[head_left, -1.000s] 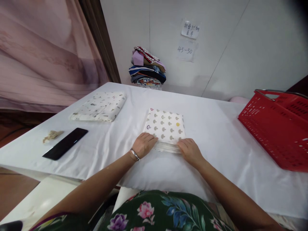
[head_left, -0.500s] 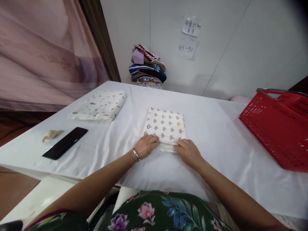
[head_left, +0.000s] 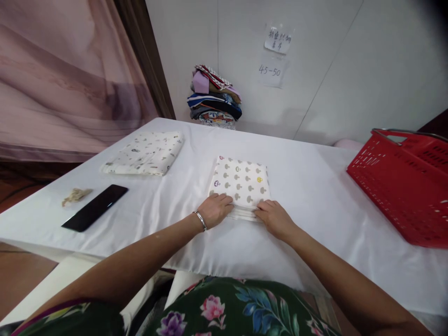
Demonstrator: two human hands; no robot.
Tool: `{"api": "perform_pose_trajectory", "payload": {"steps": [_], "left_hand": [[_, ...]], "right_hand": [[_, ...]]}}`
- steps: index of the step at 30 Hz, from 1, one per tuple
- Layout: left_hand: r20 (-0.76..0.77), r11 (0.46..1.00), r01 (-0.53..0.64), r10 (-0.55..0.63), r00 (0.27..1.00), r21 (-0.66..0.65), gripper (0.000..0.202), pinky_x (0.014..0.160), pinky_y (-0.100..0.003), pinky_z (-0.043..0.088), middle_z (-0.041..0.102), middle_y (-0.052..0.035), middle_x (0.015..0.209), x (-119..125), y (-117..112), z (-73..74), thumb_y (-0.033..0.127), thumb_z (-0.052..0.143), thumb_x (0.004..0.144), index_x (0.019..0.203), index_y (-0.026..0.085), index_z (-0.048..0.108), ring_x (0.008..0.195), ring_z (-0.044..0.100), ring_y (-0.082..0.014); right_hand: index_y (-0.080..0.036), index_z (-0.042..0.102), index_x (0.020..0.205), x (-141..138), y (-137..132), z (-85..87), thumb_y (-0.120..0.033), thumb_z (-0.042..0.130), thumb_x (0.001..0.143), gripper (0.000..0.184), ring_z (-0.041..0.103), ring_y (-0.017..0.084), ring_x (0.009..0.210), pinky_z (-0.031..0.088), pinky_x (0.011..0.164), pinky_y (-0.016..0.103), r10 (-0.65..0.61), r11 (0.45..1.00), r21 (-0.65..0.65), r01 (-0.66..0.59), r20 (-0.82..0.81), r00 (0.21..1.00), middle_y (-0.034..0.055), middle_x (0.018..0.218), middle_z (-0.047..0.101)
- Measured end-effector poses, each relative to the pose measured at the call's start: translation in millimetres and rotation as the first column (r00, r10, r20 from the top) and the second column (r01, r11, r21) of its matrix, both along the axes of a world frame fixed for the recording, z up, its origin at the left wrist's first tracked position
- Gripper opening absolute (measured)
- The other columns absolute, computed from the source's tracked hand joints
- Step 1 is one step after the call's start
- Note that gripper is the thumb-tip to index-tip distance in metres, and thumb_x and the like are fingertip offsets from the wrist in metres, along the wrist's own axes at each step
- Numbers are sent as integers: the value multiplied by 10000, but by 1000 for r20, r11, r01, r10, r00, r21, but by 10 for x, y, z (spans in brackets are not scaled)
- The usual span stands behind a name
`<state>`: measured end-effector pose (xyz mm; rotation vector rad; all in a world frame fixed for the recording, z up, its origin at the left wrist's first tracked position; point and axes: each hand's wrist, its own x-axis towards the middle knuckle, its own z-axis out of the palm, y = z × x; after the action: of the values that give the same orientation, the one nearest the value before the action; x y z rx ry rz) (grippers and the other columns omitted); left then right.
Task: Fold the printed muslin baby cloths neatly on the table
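Two hands on the near edge of the mushroom-print cloth (head_left: 241, 179): left hand (head_left: 214, 211) at its near-left corner, right hand (head_left: 276, 219) at its near-right corner. Both apparently pinched on the edge layers, fingers over the top; thumbs mostly hidden, so cannot tell the layer count in either grip. Silver bracelet (head_left: 200, 221) at the left wrist.

Delta over the last second: small. Slight inward shift of the left hand along that edge, right fingertips a touch further in too. Narrower gap between hands; near-edge layers now in clearer rows. No real travel of the cloth: still a folded flat pad, in from the near edge of the table (head_left: 308, 200), around mid-length. Reads as a regrip along the edge, not a new fold; overall outline unchanged.

Further out: black phone (head_left: 96, 208) lying at an angle toward the left edge, beige scrap (head_left: 76, 197) just beside it. Second cloth (head_left: 145, 154), also folded, toward the far-left corner. Red basket (head_left: 402, 191) toward the right end; right edge out of view. Past the far edge: textile stack (head_left: 215, 100), support hidden. Behind that, paper notes (head_left: 271, 72) on the wall (head_left: 325, 56).
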<state>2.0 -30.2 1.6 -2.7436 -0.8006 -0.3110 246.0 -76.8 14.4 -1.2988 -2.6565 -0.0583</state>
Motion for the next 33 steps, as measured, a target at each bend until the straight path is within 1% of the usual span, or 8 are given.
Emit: {"api": "perform_pose_trajectory", "payload": {"steps": [5,9,15,18,21,26,29,33], "left_hand": [[-35,1000,-3,3,999,3,158,607,-330,351,539,-73,784,80,-1,58,74,454,804,700,148,547,726,489,-190],[103,1000,5,-6,995,8,150,692,-332,378,577,-64,835,70,4,107,85,436,817,769,152,561,784,523,-181],[362,996,7,25,932,-88,145,786,-332,398,624,-51,929,11,-50,143,113,455,790,874,166,561,839,560,-162],[438,991,-31,85,895,-130,131,798,-329,405,628,-46,931,-1,-59,129,126,482,770,865,168,562,838,567,-160],[445,991,-57,106,889,-122,132,808,-331,407,626,-48,938,-16,-56,91,125,484,771,863,168,570,856,565,-165],[339,999,-35,45,940,-36,166,803,-352,403,612,-65,988,-34,-88,17,97,470,783,880,162,588,891,543,-191],[322,999,-38,42,946,-19,170,805,-363,400,609,-68,998,-23,-112,1,87,463,786,864,161,594,908,536,-201],[416,996,-69,88,905,-61,174,823,-367,402,603,-68,1000,5,-110,11,112,461,796,895,173,590,936,536,-200]], "right_hand": [[-186,591,781,4,-6,79,-93,425,854,204,423,155,767,280,651,278,-2,997,-76,3,9,1000,32,820,535],[-181,565,744,0,-48,107,-149,417,879,203,424,144,749,287,659,275,-42,996,-82,40,-20,999,27,803,517],[-176,577,855,-86,-81,-8,-289,491,880,145,454,183,822,310,697,297,-112,990,77,115,-36,993,63,875,542],[-170,589,874,-129,-79,-92,-239,485,881,125,457,193,831,316,691,306,-116,979,162,120,-34,993,79,886,558],[-165,594,837,-113,-87,-139,-146,436,885,165,463,195,875,333,716,312,-56,974,215,68,-65,996,85,968,577],[-163,590,851,-8,-101,-167,-106,405,887,197,467,196,963,362,777,317,66,971,238,-26,-160,985,75,1054,588],[-171,591,852,19,-93,-177,-124,416,889,186,485,185,917,369,756,313,62,977,212,-21,-186,981,68,1012,601],[-172,593,833,-28,-88,-162,-189,435,897,171,493,187,893,363,747,316,17,983,180,19,-195,981,74,1002,598]]}}
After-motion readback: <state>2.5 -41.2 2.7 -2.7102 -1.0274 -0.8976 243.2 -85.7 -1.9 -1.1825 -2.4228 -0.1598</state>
